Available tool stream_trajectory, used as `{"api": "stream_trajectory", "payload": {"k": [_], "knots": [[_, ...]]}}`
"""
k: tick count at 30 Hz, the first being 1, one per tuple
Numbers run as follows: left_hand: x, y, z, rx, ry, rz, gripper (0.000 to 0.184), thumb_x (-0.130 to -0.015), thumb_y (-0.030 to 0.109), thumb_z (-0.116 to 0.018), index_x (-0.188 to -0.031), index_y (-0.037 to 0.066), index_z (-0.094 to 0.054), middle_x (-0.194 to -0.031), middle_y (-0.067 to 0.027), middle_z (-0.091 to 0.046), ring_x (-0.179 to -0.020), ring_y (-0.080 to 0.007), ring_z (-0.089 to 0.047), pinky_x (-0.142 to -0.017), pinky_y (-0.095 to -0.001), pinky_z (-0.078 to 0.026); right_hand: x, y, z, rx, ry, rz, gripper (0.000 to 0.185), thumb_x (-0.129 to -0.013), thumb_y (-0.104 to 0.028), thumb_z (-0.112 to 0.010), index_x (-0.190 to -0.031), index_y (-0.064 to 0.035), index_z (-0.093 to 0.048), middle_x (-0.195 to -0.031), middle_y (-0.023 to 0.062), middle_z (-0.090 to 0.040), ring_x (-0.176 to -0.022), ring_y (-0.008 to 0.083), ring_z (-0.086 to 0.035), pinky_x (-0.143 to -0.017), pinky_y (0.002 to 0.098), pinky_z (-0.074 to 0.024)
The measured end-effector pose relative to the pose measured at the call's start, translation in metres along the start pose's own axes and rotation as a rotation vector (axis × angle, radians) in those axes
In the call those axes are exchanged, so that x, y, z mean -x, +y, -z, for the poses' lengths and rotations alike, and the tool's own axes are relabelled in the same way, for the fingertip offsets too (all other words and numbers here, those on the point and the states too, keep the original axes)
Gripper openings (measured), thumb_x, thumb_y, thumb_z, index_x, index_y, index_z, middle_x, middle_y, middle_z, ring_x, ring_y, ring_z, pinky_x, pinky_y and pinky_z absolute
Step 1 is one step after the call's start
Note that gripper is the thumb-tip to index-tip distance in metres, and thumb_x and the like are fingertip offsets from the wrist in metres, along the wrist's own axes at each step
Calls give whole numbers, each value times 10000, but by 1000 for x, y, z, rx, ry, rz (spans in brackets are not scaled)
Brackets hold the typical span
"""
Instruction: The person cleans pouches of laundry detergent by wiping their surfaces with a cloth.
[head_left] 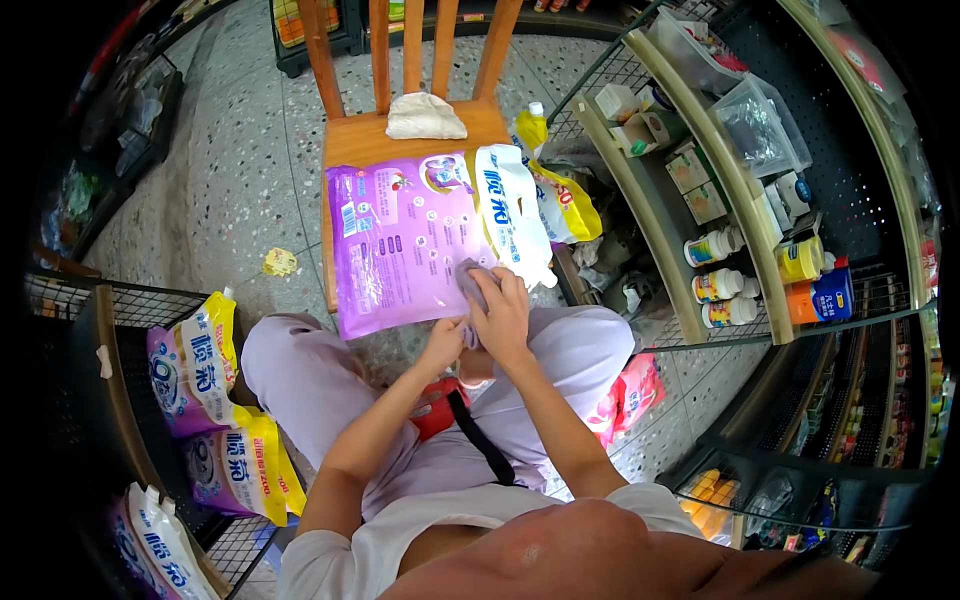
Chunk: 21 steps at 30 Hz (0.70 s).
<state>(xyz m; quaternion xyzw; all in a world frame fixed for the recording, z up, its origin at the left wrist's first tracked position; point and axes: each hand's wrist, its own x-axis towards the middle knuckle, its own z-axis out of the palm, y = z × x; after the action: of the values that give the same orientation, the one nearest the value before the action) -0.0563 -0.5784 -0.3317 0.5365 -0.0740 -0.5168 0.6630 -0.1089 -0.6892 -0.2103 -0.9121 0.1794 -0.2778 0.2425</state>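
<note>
A large purple laundry detergent bag (405, 250) with a white handled top lies flat on a wooden chair (340, 140) in front of my knees. At its near right corner, my right hand (500, 312) presses a greyish-purple cloth (468, 278) against the bag, fingers closed around it. Just left of that, and lower, my left hand (445, 343) is closed on the hanging end of the same cloth, beside the bag's near edge. Behind the bag, on the chair seat, rests a folded off-white cloth (425, 117).
Yellow-topped detergent bags (195, 365) stand on a rack at my left. To the right, a shelf (650, 190) holds bottles (715, 285), boxes and clear plastic bins (755, 125). A pink package (635, 390) sits by my right knee. A crumpled yellow scrap (280, 262) lies on the floor.
</note>
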Motion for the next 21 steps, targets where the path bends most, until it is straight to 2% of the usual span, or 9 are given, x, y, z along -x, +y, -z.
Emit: {"api": "stream_trajectory", "payload": {"k": [3,6,8,12,14,15,18,21], "knots": [[11,19,-6,-67,3,21,273,-1000,231,-552,-1065,-3,-675,-967,-30,-674,-838,-57,-594,-716,-227,-482,5,1,14,-57,-65,-32,369,-775,-94,-704,-1142,-85,-661,-1078,118,-553,-992,315,-535,-876,406,-439],[19,31,-18,54,-20,-77,288,-996,249,-562,-1083,-1,-674,-956,-24,-674,-833,-61,-589,-735,-230,-480,10,4,27,-151,-104,-99,348,-790,-86,-703,-1133,-58,-659,-1071,130,-568,-999,319,-555,-885,387,-450],[17,30,-21,9,-37,-159,299,-999,262,-560,-1089,0,-673,-953,-19,-674,-829,-64,-589,-747,-228,-477,15,8,33,-248,-112,-186,327,-807,-70,-699,-1129,-29,-654,-1067,139,-582,-995,315,-578,-881,368,-463],[10,29,-31,-71,-65,-174,333,-1003,291,-558,-1081,-11,-673,-942,-18,-673,-828,-73,-590,-764,-232,-479,18,15,43,-418,2,-297,296,-828,-30,-685,-1119,11,-647,-1046,136,-602,-975,282,-606,-858,340,-479],[8,33,-37,-6,-59,-94,350,-1005,305,-555,-1062,-19,-675,-933,-20,-671,-825,-74,-589,-765,-232,-480,13,10,52,-437,73,-332,293,-830,-15,-680,-1118,22,-645,-1033,130,-606,-965,268,-610,-849,336,-484],[7,36,-41,26,-57,-55,360,-1005,312,-554,-1052,-24,-676,-929,-21,-670,-824,-75,-589,-765,-232,-481,10,10,53,-427,79,-318,291,-831,-16,-680,-1118,18,-647,-1031,128,-606,-964,266,-608,-850,333,-480],[2,32,-52,74,55,-128,380,-1012,326,-539,-1002,-27,-681,-902,-24,-667,-802,-71,-584,-744,-229,-481,1,11,52,-376,74,-241,296,-826,-25,-685,-1119,-1,-655,-1031,122,-603,-963,266,-596,-852,334,-469],[8,40,-56,24,106,-32,340,-1033,274,-496,-1043,-15,-674,-927,-15,-673,-805,-72,-599,-707,-232,-483,-10,18,41,-261,17,-107,326,-799,-49,-704,-1123,-39,-665,-1046,111,-592,-969,278,-573,-854,350,-455]]}}
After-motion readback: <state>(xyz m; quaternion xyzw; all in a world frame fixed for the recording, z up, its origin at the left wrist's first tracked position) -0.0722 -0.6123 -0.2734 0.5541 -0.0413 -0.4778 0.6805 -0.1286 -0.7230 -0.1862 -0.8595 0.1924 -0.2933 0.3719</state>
